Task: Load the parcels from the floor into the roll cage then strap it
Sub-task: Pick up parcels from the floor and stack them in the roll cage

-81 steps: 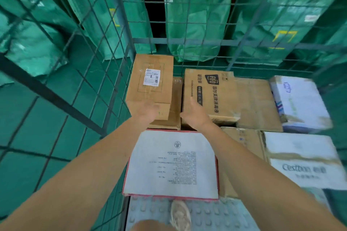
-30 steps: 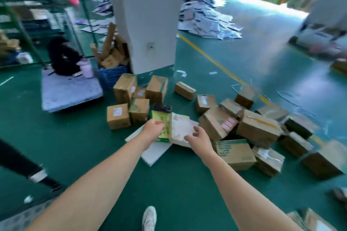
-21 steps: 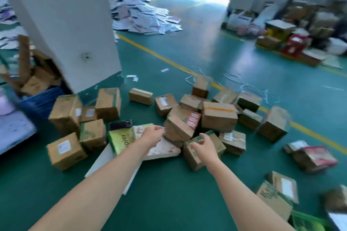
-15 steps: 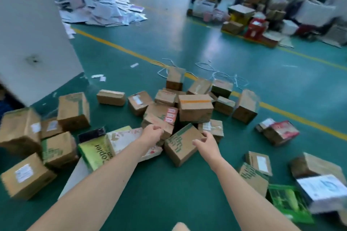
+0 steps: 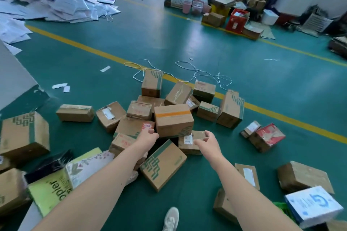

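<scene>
Both hands have swung away from the cage to the floor pile. Parcels (image 5: 131,125) lie scattered on the floor (image 5: 206,52). Left hand (image 5: 148,138) is loosely curled and empty, beside the orange-taped box (image 5: 173,124). Right hand (image 5: 207,143) is half-open and empty, at the small labelled box (image 5: 187,144). Yellow line (image 5: 281,118) runs behind.

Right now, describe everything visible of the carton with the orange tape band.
The orange-taped carton is closed brown cardboard, with an orange tape band across its top and green print at its lower front corner. It sits roughly level mid-pile, other boxes crowding its sides. The left hand hovers by its lower left corner; contact unclear.
</scene>
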`<state>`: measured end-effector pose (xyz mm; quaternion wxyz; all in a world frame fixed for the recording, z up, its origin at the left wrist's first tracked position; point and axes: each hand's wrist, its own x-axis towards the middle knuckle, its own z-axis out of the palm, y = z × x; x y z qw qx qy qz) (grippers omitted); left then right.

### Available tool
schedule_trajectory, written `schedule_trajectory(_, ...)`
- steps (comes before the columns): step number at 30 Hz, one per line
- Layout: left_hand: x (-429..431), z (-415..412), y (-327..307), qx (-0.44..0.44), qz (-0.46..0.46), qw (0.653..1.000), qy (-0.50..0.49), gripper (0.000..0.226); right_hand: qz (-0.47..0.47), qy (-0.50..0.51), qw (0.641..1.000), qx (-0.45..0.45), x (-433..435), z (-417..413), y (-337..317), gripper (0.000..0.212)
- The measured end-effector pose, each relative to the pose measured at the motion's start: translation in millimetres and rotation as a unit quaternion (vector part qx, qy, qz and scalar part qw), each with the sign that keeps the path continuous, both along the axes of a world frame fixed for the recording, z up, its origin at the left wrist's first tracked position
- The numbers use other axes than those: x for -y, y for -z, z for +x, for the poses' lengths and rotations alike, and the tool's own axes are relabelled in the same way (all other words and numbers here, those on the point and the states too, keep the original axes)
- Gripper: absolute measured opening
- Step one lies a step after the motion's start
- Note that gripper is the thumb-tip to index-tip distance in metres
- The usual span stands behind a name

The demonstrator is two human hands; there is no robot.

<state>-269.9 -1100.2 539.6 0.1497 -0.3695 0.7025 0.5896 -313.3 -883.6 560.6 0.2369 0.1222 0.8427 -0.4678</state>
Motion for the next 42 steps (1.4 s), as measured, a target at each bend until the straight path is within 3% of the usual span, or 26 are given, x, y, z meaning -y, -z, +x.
schedule_trajectory(11,20.9,-150.9,16.4,0.039,0.0,0.999,0.004,0.041,0.032,-0.037,0.999,0.014,23.9,-166.4,8.3,0.075)
schedule_trajectory(13,26.6,-188.2,26.8,0.037,0.005,0.999,0.012,0.032,0.034,-0.038,0.999,0.0,28.1,-195.6,8.2,0.074)
schedule_trajectory(20,12.8,-290.1,22.6,0.043,0.047,0.998,0.004,0.045,0.06,-0.077,0.995,-0.007,32.7,-298.1,13.3,0.073)
schedule_trajectory(27,-5.8,-388.2,96.3,0.055,0.077,0.988,-0.121,0.044,0.105,-0.229,0.967,0.045,47.5,-444.9,85.7,0.078)
schedule_trajectory(31,-33.7,-437.8,168.0,0.098,0.085,0.947,-0.293,0.032,0.122,-0.384,0.911,0.081,57.5,-539.6,153.5,0.078)
schedule_trajectory(36,-81.1,-492.9,255.2,0.178,0.134,0.86,-0.458,0.025,0.137,-0.52,0.838,0.093,76.6,-623.5,252.5,0.078)
schedule_trajectory(42,-115.5,-519.3,351.2,0.24,0.121,0.75,-0.604,0.063,0.151,-0.593,0.783,0.11,94.2,-654.8,372.2,0.08)
